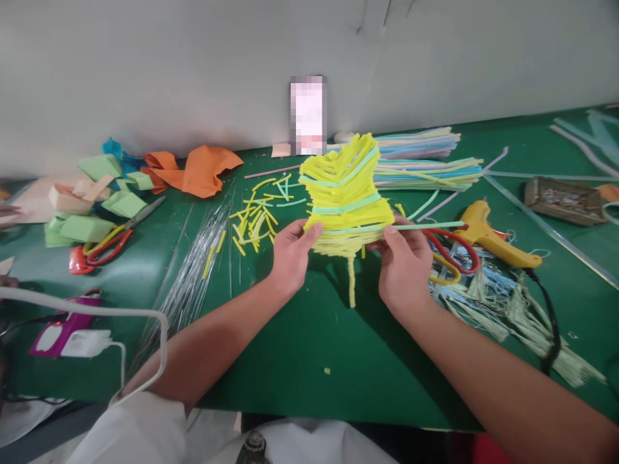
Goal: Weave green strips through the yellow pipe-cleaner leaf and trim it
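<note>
Between both hands, above the green table, is a leaf-shaped piece made of yellow pipe cleaners (345, 174) with mint-green strips across it and a yellow stem pointing down. My left hand (293, 254) pinches its lower left edge, thumb on top. On the lower right edge, my right hand (405, 264) is closed with the thumb in front. A mint-green pipe cleaner (428, 226) runs across the lower part and sticks out past my right hand. The fingers behind the leaf are partly hidden.
Cut yellow pieces (256, 222) and thin wires (193, 270) lie left. Pipe cleaner bundles (428, 173) and a phone (308, 116) are behind. At right are scissors (471, 251), a yellow glue gun (483, 232) and a brown tray (563, 201). A white cable (163, 341) crosses my left arm.
</note>
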